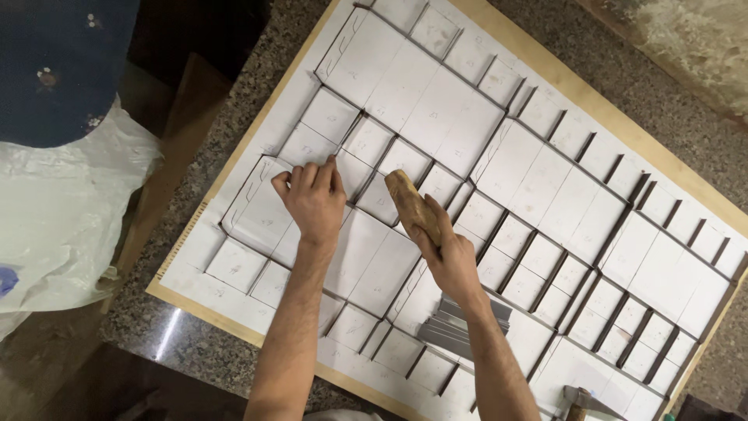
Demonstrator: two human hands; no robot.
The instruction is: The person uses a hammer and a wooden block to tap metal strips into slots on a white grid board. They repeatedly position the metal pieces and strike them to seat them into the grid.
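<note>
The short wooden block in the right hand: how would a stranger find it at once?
Start at the large white die board with dark metal strips, lying on the granite counter. Near its middle, the right hand grips a short tan wooden block. It is the only brown, rounded thing among flat white panels.

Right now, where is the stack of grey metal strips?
In the head view, the strips lie on the white board, low and centre-right, just under the right wrist, below the right hand.

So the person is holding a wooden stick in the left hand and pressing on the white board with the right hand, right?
Not quite: the hands are swapped. The head view shows the wooden stick in the right hand, while the left hand presses its fingertips on the white board.
</note>
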